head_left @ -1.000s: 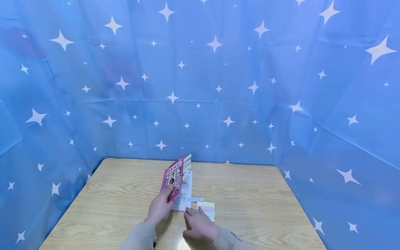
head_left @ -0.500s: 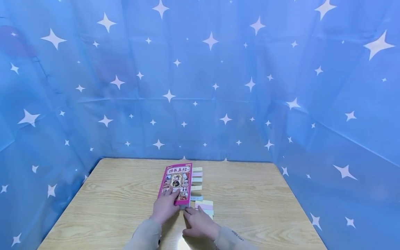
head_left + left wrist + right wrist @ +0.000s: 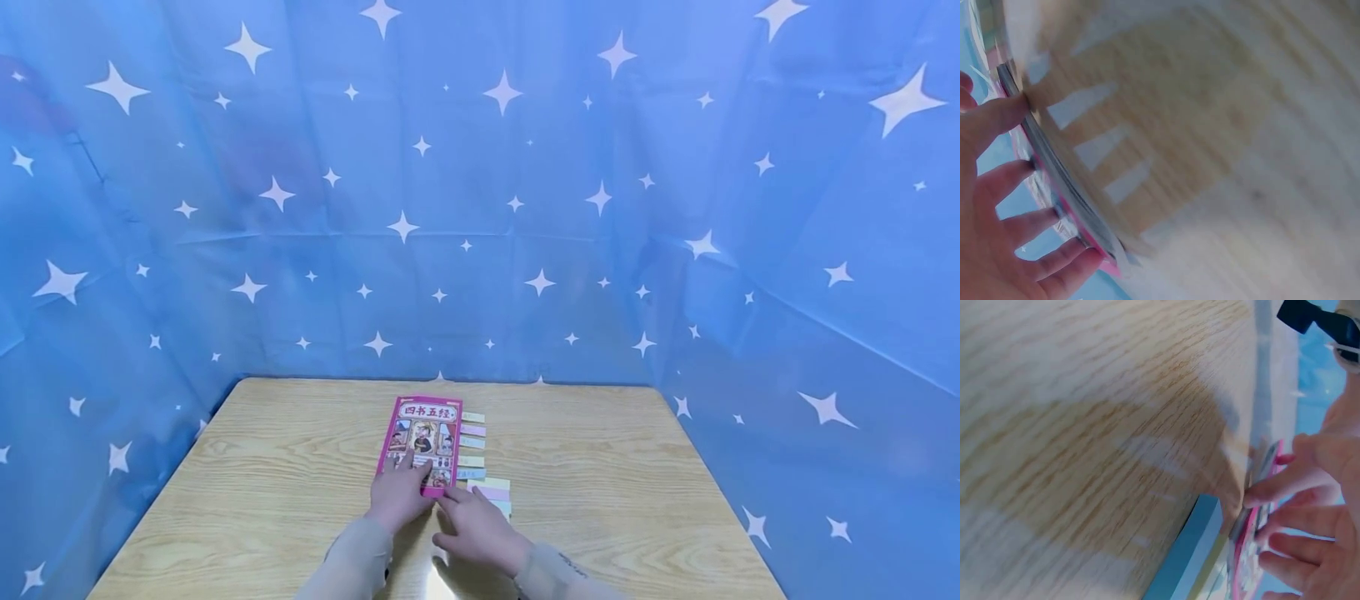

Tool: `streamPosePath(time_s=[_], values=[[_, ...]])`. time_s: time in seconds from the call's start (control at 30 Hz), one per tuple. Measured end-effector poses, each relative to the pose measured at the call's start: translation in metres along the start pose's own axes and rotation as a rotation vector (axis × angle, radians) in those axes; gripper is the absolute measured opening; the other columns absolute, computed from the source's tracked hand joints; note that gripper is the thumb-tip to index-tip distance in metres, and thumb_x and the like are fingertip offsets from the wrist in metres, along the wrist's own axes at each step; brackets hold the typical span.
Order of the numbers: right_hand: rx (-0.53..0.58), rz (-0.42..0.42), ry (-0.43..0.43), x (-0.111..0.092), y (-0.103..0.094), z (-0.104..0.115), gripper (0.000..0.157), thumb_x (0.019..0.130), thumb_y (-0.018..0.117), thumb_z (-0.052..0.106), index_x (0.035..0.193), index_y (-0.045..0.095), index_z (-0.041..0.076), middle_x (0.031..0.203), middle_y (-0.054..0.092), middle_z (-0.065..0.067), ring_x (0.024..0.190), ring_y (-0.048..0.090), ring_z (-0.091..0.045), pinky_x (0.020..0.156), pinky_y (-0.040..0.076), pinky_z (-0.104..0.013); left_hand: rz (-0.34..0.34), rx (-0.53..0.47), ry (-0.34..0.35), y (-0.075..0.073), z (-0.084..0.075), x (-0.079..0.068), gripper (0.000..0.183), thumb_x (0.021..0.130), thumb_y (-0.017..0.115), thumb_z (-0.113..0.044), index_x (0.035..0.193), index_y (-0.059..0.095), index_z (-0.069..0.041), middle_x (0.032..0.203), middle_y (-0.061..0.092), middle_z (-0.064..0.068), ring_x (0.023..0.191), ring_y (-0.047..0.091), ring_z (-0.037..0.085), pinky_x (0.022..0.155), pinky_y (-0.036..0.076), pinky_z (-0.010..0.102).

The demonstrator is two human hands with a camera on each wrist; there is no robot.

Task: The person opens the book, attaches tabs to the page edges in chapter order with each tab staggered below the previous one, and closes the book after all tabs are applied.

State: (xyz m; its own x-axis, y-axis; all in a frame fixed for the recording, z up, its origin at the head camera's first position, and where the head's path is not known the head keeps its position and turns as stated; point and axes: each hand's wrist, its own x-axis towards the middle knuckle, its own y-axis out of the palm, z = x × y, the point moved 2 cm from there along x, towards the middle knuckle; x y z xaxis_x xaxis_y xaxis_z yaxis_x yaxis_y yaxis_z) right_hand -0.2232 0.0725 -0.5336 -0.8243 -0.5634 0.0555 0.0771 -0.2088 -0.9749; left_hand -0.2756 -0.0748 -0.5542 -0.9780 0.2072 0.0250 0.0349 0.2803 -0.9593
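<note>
A closed book [image 3: 423,429] with a pink-bordered, illustrated cover lies on the table. Coloured sticky tabs [image 3: 473,442] stick out from its right side. My left hand [image 3: 401,493] rests on the lower left of the cover, fingers spread; in the left wrist view its fingertips [image 3: 1054,215] lie along the cover near the page edges. At the lower right corner, my right hand [image 3: 480,527] touches the book's bottom edge with relaxed fingers. Just beyond the right hand's fingers is a pad of striped sticky notes [image 3: 492,493], partly hidden; its blue side [image 3: 1182,556] shows in the right wrist view.
The wooden table [image 3: 600,475] extends to both sides of the book. A blue curtain [image 3: 480,192] with white stars hangs behind and along the sides. A bright reflection lies on the tabletop near the front.
The cover and pages, held up by my left hand a second ago, have come down flat and the book is closed. My right hand has shifted slightly toward the book's bottom edge.
</note>
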Motion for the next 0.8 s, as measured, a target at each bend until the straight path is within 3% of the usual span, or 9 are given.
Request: streamPosePath(time_s=[0.17,0.37,0.8], values=[[-0.022,0.000,0.021,0.006,0.004,0.003,0.068,0.081,0.071,0.046,0.131,0.058,0.001,0.141,0.050,-0.016,0.130,0.047,-0.028,0.106,0.038,-0.054,0.046,0.010,0.005,-0.003,0.000,-0.001,0.059,0.082,0.069,-0.048,0.131,0.062,-0.017,0.144,0.045,0.023,0.132,0.032,0.054,0.102,0.031,0.068],[-0.013,0.028,0.049,0.010,0.012,0.001,0.073,0.080,0.070,0.046,0.132,0.056,-0.003,0.140,0.051,-0.018,0.130,0.046,-0.030,0.107,0.036,-0.054,0.094,-0.052,0.003,-0.004,0.000,0.000,0.061,0.083,0.068,-0.048,0.134,0.059,-0.015,0.146,0.040,0.025,0.134,0.025,0.057,0.106,0.022,0.070],[-0.047,0.052,0.036,0.025,0.020,0.009,0.069,0.080,0.070,0.044,0.131,0.058,-0.001,0.141,0.050,-0.016,0.132,0.046,-0.030,0.107,0.037,-0.052,0.120,-0.087,0.010,-0.005,0.020,0.001,0.060,0.086,0.066,-0.047,0.136,0.058,-0.013,0.147,0.037,0.027,0.132,0.027,0.058,0.105,0.025,0.069]])
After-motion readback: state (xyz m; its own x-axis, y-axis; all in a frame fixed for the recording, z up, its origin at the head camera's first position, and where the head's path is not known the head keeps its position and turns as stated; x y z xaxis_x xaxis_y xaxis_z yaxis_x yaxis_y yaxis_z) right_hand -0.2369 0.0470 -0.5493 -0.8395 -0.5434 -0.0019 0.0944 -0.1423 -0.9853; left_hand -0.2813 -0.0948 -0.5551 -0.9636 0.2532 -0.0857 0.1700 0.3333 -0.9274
